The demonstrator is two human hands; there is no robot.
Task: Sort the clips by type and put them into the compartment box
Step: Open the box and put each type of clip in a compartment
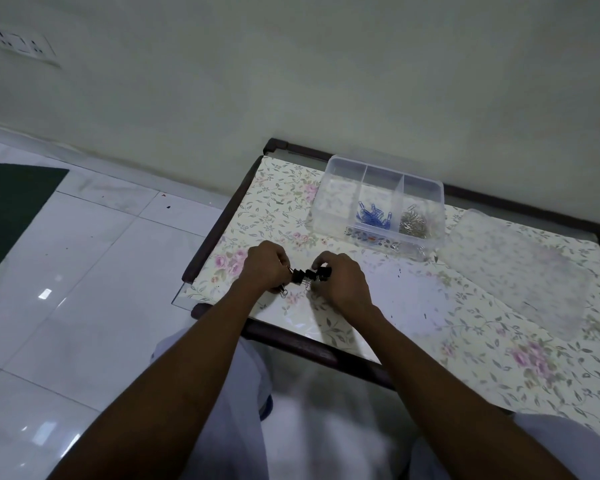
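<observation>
Nearest: two bare forearms reaching forward over the near dark-wood edge of the table.

Left hand: fingers curled, pinching one end of a cluster of black binder clips near the table's left corner. A wire handle shows just under this hand.

Right hand: fingers curled round the other end of the same cluster; clips held just above the floral covering. How many clips are in the cluster cannot be told.

Table surface: floral sheet under clear film, bare between the hands and the box, and broadly bare to the right front.

Clear lid: lying flat, right of centre, close beside the box.

Compartment box: clear, three compartments, standing near the far edge by the wall. Left compartment holds nothing visible; middle holds blue paper clips; right holds silver paper clips.

Left of table: white tiled floor, dark mat at the far left.
</observation>
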